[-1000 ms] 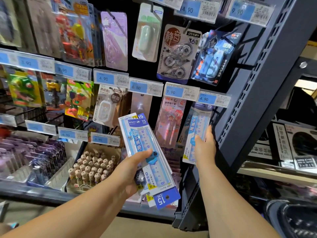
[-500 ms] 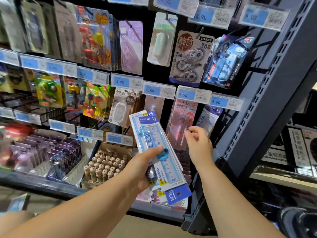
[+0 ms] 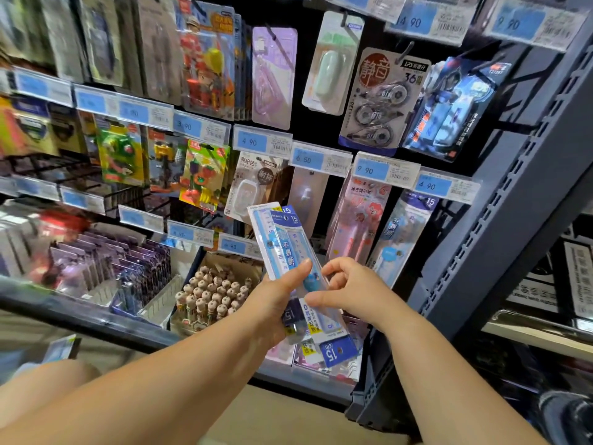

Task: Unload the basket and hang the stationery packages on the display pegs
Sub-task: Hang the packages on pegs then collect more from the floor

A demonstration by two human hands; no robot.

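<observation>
Both our bare forearms reach up from the lower edge of the view and converge at centre. Our left hand (image 3: 272, 303) is closed in a firm grip around the stack of ruler packages (image 3: 290, 252), thumb (image 3: 296, 273) pressed flat across the front and pointing up to the right, the other fingers wrapped behind out of sight. Our right hand (image 3: 349, 290) sits just beside it, wrist bent inward, index finger and thumb extended toward the stack, thumb tip touching the front package, the remaining fingers loosely curled
</observation>
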